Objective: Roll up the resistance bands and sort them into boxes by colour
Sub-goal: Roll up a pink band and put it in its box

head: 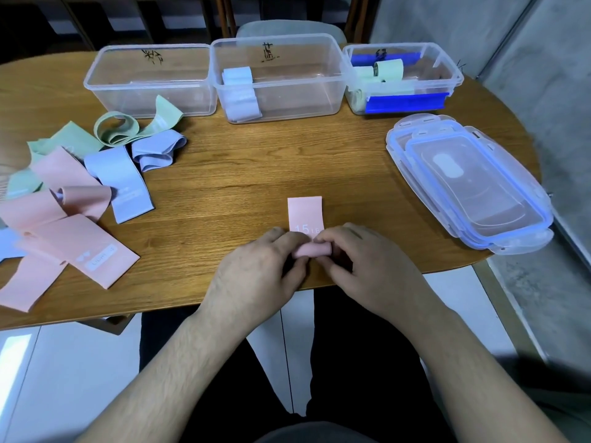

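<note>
- Both hands, left hand (256, 266) and right hand (367, 260), pinch the pink band (305, 215), fingers curled round its roll.
- Keep edges aligned, tension even (flat tail remains).

The pink band (304, 215) lying just beyond the hands bears white print reading "15 LB". Far past the hands, the three clear boxes (150, 79) each carry a handwritten black mark, too unclear to read. A pink band (96, 255) left of the hands has small illegible white print.
</note>
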`<action>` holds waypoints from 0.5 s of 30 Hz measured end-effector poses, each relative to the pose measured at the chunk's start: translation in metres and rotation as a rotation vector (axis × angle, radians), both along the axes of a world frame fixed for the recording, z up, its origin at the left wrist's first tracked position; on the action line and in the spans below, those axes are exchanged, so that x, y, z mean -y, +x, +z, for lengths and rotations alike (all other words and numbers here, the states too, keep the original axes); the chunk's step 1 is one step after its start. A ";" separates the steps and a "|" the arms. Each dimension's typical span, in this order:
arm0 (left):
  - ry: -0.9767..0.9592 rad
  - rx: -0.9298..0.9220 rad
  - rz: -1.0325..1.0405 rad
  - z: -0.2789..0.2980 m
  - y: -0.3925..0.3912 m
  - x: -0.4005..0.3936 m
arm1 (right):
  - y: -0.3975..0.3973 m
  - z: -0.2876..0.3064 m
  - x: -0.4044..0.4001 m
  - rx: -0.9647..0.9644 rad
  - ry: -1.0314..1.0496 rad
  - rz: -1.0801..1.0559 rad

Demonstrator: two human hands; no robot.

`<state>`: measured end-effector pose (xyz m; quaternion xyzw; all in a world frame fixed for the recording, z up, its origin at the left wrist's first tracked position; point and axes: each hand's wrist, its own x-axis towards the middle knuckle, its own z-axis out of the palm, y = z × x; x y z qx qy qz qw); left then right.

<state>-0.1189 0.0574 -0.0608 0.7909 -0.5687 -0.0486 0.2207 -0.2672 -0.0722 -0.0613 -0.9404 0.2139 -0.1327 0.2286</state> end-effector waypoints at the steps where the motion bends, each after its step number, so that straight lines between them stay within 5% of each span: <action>1: 0.002 -0.003 -0.001 0.000 0.000 0.000 | 0.001 0.000 0.000 -0.002 0.004 0.000; 15: 0.016 -0.070 0.056 0.003 0.001 0.001 | 0.004 0.001 0.002 -0.002 0.031 -0.013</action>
